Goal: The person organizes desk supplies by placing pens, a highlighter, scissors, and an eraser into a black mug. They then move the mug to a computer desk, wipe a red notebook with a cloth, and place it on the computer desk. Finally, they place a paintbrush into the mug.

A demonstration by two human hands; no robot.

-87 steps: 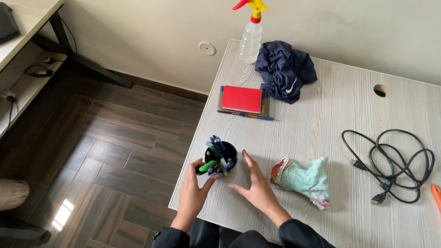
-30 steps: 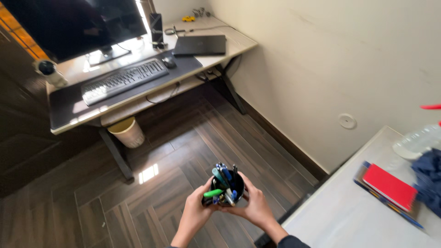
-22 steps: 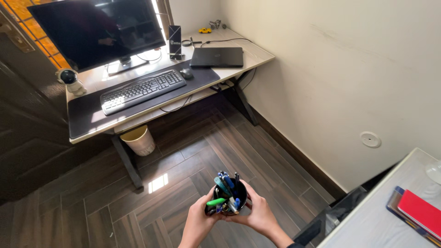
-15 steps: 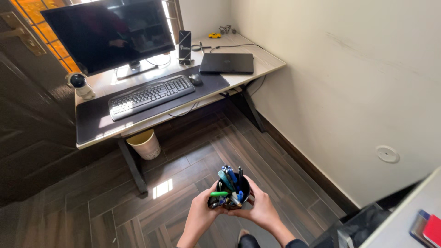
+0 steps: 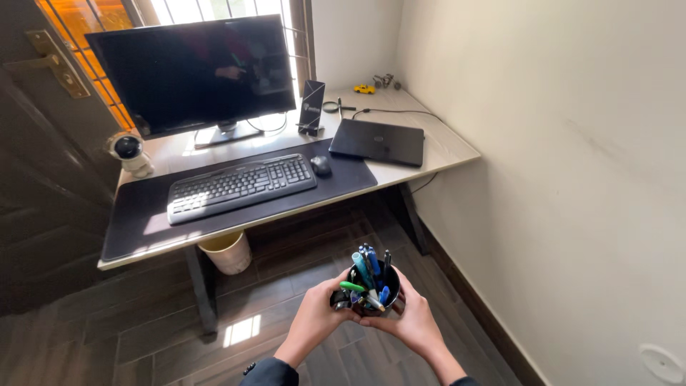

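Pen cup (image 5: 373, 293), crammed with pens (image 5: 366, 266), cradled by both hands.

Head-worn view, downward toward desk (image 5: 443, 146)

We see one large dark monitor (image 5: 193, 71) standing at the back of the tabletop (image 5: 443, 146), toward eleven o'clock, its wide black screen switched off and glossy with reflections. At one o'clock from it lies a closed black laptop (image 5: 377, 141), its screen hidden. No packages, labels or signs show.
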